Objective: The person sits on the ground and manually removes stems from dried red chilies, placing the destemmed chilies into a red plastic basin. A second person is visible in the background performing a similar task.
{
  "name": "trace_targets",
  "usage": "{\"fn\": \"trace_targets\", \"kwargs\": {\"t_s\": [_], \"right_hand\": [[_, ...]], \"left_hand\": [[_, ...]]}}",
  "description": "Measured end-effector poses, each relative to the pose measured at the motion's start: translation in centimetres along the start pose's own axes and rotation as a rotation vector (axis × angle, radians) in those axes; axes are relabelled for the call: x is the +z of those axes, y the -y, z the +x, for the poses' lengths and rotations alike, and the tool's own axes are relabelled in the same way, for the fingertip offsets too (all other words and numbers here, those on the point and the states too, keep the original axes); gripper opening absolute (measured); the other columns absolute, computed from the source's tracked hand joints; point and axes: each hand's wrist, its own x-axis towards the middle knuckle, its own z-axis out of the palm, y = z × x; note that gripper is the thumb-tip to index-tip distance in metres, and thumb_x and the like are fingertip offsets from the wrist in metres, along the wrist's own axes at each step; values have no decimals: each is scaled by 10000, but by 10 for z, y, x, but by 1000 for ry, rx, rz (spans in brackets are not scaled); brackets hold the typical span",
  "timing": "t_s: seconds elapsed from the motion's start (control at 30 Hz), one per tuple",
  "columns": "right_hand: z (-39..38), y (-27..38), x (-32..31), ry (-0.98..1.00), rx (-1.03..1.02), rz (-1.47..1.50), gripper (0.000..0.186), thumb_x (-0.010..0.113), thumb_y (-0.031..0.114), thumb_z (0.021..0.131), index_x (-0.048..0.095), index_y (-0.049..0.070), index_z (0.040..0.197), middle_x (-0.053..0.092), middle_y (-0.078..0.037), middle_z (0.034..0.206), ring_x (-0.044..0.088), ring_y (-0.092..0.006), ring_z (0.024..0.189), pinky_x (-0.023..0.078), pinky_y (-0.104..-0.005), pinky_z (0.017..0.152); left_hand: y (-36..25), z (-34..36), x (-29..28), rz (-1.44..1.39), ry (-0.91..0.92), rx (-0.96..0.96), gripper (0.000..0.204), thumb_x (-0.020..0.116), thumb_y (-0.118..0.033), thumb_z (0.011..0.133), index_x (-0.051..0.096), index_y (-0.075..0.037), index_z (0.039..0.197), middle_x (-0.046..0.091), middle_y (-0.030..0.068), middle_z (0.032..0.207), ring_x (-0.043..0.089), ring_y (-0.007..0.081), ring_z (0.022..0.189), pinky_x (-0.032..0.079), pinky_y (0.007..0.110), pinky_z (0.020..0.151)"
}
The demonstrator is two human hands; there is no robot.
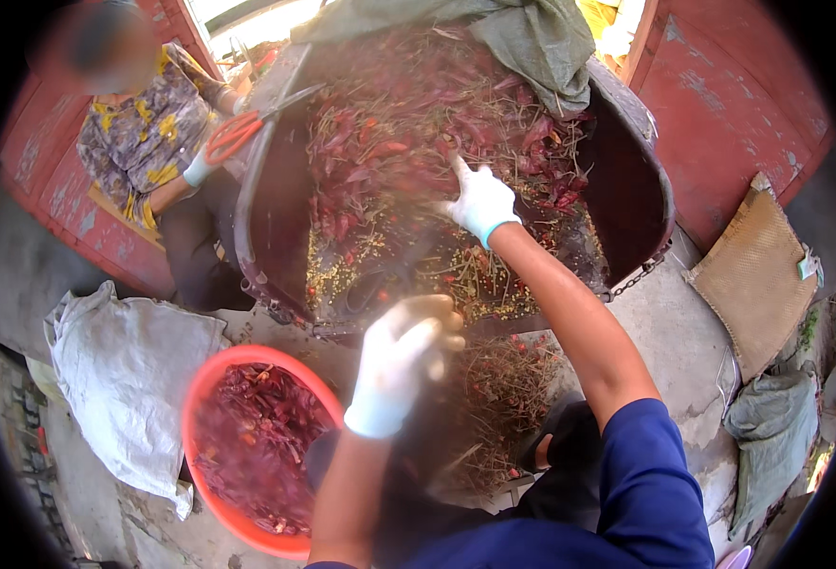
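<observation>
Dried red chillies (437,123) fill the large dark tub (641,204), heaped thickest at its far side, beyond the fingertips of the right hand (479,201). That hand, in a white glove, reaches into the heap with fingers spread and lowered onto the pods; whether any pod is pinched beneath them cannot be told. Nearer than those fingers, the tub floor shows a thin layer of yellow seeds and broken stems (408,275), with few whole pods among them.

The left hand (401,360), also gloved in white, is raised between the tub's near rim and the red plastic basin (211,379). Its fingers are curled closed; the picture is blurred there, and what they hold, if anything, cannot be told. Below and to the left of those fingers the basin is well filled with dark red chillies. To the right of them, on the ground, lies a pile of stalks (503,398) with a few red scraps.

Judgement: sorting is partly done. The basin's load and the stalk pile stand for finished work; the heap at the far side of the tub is what remains, and it looks the larger share.

A second person (147,133) sits at the tub's left edge holding orange-handled scissors (238,128). A grey sack (124,370) lies left of the basin.
</observation>
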Motion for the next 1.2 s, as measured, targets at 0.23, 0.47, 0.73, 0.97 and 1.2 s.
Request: {"fn": "trace_targets", "kwargs": {"t_s": [0.23,0.47,0.73,0.97,1.2], "right_hand": [[83,12,32,-39,165,-97,926,833,456,733,371,349,1529,542,-269,1335,634,-392,1157,544,-461,944],[84,-23,45,-180,-14,-45,515,638,126,860,591,246,1358,667,-203,1168,691,-368,1031,555,-451,891],[2,-54,18,-104,-112,-46,447,689,167,817,647,211,1260,728,-147,1022,698,-337,978,554,-451,857],[-75,-105,-6,-149,-128,-123,434,704,172,797,661,200,1227,698,-158,967,691,-344,917,552,-455,809],[-120,-112,-31,-231,104,-162,721,773,381,797,509,160,1430,593,-223,1253,684,-380,984,564,-457,829]], "left_hand": [[0,1,0,11,-42,-94,316,637,-114,943,617,44,1217,699,136,1026,706,177,803,490,229,545],[3,10,4,31,-54,-78,318,634,-120,950,615,50,1219,698,137,1021,702,169,802,500,233,561],[2,11,5,59,-41,-11,316,624,-114,960,614,36,1237,697,127,1028,697,159,830,512,230,592],[8,12,4,41,23,40,293,621,-99,959,626,25,1225,702,114,1028,701,161,829,510,231,582],[13,12,7,4,30,55,258,594,-54,969,637,24,1211,708,112,1017,712,183,838,503,232,562]]}}
